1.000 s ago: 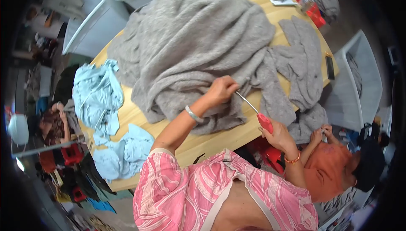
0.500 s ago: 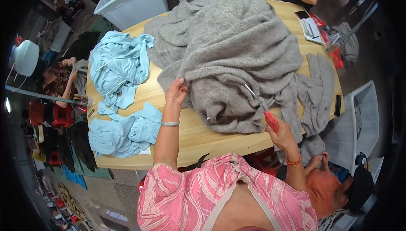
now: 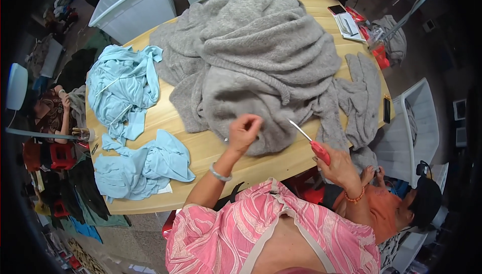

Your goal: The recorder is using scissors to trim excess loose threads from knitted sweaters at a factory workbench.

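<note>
A large heap of grey knit fabric (image 3: 266,38) covers the middle of the table. My left hand (image 3: 244,132) is over its near part, thumb and fingers curled together; whatever is between them cannot be made out. On that wrist is a pale bangle. To the right, my right hand (image 3: 339,166) grips a red-handled tool (image 3: 320,149) with a slim metal shaft, its tip pointing up and left over the near edge of the grey knit. Whether the tip touches the knit is unclear.
Pale blue garments (image 3: 123,91) lie in two bunches at the table's left. A phone (image 3: 337,10) and a notepad (image 3: 350,25) are at the far right. A dark object (image 3: 386,110) rests by the right edge. White bins (image 3: 133,8) stand beyond; co-workers sit around.
My left hand has come away from the heap's left edge, moving right and nearer to me. The tool stays in my right hand, its tip now lower. The whole view has shifted slightly.
</note>
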A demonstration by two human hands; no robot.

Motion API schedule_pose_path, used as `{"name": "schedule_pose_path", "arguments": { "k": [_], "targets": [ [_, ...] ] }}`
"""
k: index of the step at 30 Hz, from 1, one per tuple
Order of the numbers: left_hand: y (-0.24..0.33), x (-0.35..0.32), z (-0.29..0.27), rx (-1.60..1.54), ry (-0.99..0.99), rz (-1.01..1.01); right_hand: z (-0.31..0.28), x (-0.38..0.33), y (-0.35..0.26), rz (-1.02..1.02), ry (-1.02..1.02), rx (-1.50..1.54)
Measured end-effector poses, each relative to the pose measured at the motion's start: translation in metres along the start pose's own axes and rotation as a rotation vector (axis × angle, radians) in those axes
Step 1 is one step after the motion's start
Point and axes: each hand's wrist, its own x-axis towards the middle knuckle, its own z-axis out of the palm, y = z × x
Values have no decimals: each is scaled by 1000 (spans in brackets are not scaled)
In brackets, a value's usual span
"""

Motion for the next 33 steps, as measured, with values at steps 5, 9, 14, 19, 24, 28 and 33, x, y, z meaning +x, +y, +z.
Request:
{"name": "schedule_pose_path", "arguments": {
  "k": [5, 9, 14, 19, 24, 28, 33],
  "targets": [
    [-50, 98, -125, -489, 522, -155, 15, 2, -7, -89, 134, 185],
    [-64, 167, -159, -936, 654, -594, 30, 7, -7, -76, 81, 247],
    [-81, 211, -154, -931, 519, -596, 34, 13, -17, -147, 141, 212],
    [5, 215, -124, -779, 167, -8, 26, 15, -12, -51, 166, 285],
    [41, 107, -61, -8, -411, 175, -3, 18, -46, -37, 105, 190],
    [-17, 70, -32, 4, -408, -68, 0, 26, -44, -16, 45, 4],
    [-22, 54, -31, 9, -522, -96, 0, 47, -50, -39, 53, -37]
  ]
}}
